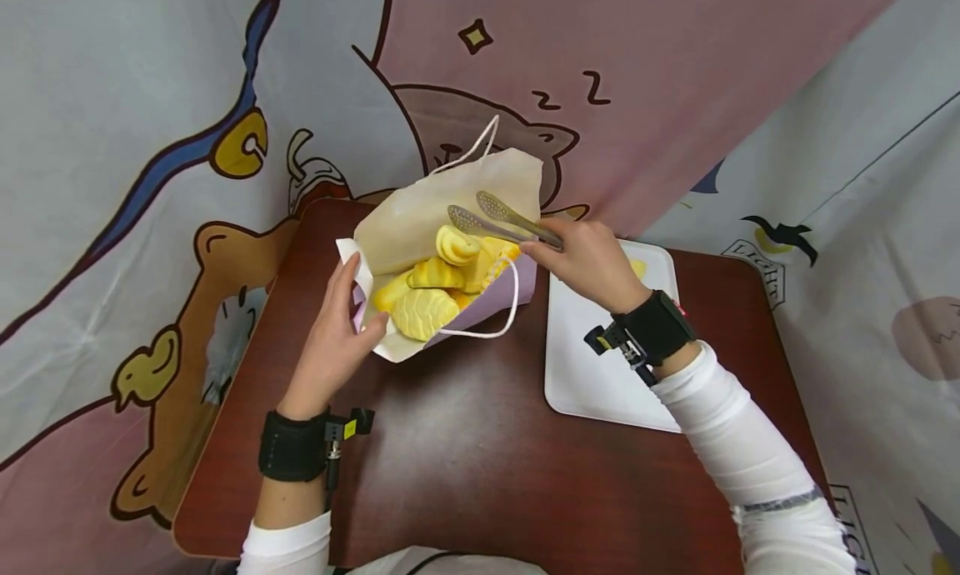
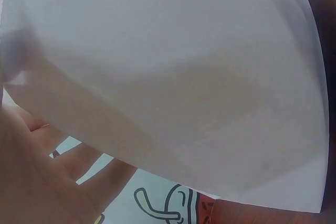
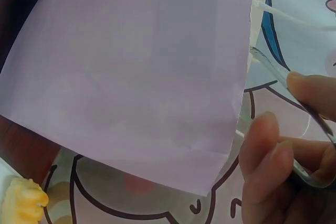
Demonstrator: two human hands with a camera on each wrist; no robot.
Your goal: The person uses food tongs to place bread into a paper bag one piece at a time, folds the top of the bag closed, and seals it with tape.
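A paper bag (image 1: 450,208), purple outside and cream inside, gapes toward me on the table with several yellow bread-like pieces (image 1: 427,308) in it. My left hand (image 1: 330,342) holds the bag's left side at the rim, the paper between thumb and fingers. In the left wrist view, the bag's pale wall (image 2: 173,77) hides part of that hand. Metal tongs (image 1: 510,217) are in my right hand (image 1: 592,262), their perforated tips spread apart over the bag's mouth with nothing between them. The right wrist view shows the fingers (image 3: 268,156) around the tongs' arms.
A white tray (image 1: 600,367) lies right of the bag, under my right forearm. On it sits a yellow piece (image 1: 637,268), partly behind the right hand. White cord handles (image 1: 513,300) loop from the bag. A printed curtain (image 1: 675,83) surrounds the brown table (image 1: 480,475).
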